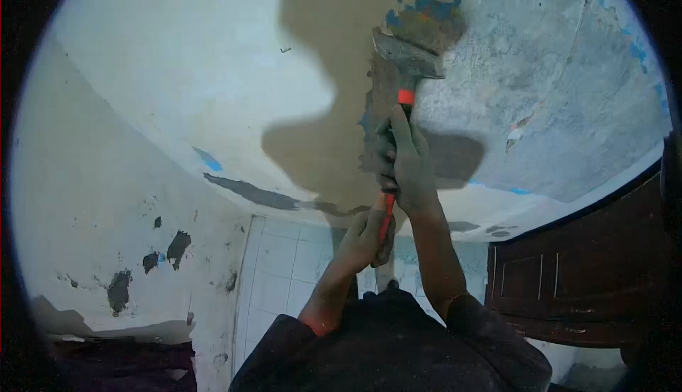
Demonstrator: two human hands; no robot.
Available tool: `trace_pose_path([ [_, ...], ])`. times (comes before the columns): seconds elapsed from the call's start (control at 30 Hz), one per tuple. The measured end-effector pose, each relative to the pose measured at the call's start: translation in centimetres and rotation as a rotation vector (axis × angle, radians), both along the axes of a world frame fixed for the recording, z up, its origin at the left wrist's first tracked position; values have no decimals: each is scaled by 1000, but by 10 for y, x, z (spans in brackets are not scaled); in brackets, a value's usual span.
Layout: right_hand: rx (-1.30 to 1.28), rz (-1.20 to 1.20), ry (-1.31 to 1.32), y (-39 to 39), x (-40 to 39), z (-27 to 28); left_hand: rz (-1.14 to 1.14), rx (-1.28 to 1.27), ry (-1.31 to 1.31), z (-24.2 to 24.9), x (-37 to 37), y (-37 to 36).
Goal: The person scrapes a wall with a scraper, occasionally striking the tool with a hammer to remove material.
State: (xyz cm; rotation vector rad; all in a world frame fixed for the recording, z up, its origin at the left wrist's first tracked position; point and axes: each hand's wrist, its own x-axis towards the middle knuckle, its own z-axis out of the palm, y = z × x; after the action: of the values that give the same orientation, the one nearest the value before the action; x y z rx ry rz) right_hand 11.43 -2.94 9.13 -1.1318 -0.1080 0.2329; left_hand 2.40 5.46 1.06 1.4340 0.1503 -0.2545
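Observation:
My right hand (pixel 408 161) is wrapped round the upper, dark part of the handle of a long scraper (pixel 406 97). Lower down, my left hand (pixel 369 234) is closed round the red lower part of the same handle. The scraper's wide grey head (pixel 408 56) lies against the wall (pixel 526 86), at the border between bare grey plaster on the right and cream paint on the left. Ragged blue paint edges show just above the head. Shadows of the arms and tool fall across the painted part.
A dark wooden cabinet (pixel 561 271) stands at the lower right. The left wall (pixel 142 200) has several dark chipped patches, with a dark purple cloth-like thing (pixel 124 363) beneath. White floor tiles (pixel 273 257) show below the wall.

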Motion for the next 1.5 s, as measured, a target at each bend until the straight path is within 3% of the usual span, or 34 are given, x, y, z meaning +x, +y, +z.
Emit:
trace_pose_path([
  [0.03, -18, -12, -6, 3, -3, 9, 57, 154, -45, -3, 1, -1],
  [0.07, -130, -54, 31, 0, -2, 24, 131, 465, -378, -35, 11, -3],
  [0.1, -133, -51, 48, 2, -2, 19, 129, 465, -359, -26, 4, -4],
  [0.17, 9, -5, -64, 5, 7, 12, 98, -123, -159, 8, 8, -4],
  [0.23, 38, 25, -46, 3, 2, 7, 78, -150, -71, 3, 0, -3],
  [0.3, 34, -29, 22, 3, -2, -1, 172, -51, -160, -8, -8, -6],
  [0.33, -23, -81, 44, 6, -4, -3, -72, -319, -25, -11, -12, 6],
  [0.43, 29, -8, 6, 3, -5, -10, 87, -354, -147, -18, -25, -6],
  [0.5, 66, -16, 46, 4, -5, -11, 72, -384, -195, -23, -30, -6],
  [0.57, 168, -1, 51, 6, -5, -13, 226, -348, -219, -12, -33, -14],
  [0.6, 100, -21, 47, 5, -6, -5, 260, -280, -260, -14, -28, -17],
  [0.7, -41, -90, -24, 5, 1, 2, 197, -331, -215, -8, -20, -17],
  [0.73, -27, -40, -41, 2, 2, 1, 260, -103, -433, -22, -13, -23],
  [0.77, -28, -41, -39, 2, 3, 2, 259, -104, -431, -27, -12, -22],
  [0.87, 15, -9, -43, -1, 0, -2, 209, -392, -254, -18, -18, -26],
  [0.97, -19, 22, 1, -5, 0, -8, 216, -332, -370, -33, -21, -28],
  [1.23, -50, 23, -63, -6, 7, -15, 242, -357, -289, -38, -19, -34],
  [1.3, -39, 42, -8, -4, 7, -1, 256, -363, -312, -34, -11, -34],
  [1.4, -99, 16, -204, 4, 23, 22, 311, -295, -363, -14, 12, -26],
  [1.5, -22, 62, -109, 1, 16, 33, 261, -387, -361, -15, 7, -25],
])
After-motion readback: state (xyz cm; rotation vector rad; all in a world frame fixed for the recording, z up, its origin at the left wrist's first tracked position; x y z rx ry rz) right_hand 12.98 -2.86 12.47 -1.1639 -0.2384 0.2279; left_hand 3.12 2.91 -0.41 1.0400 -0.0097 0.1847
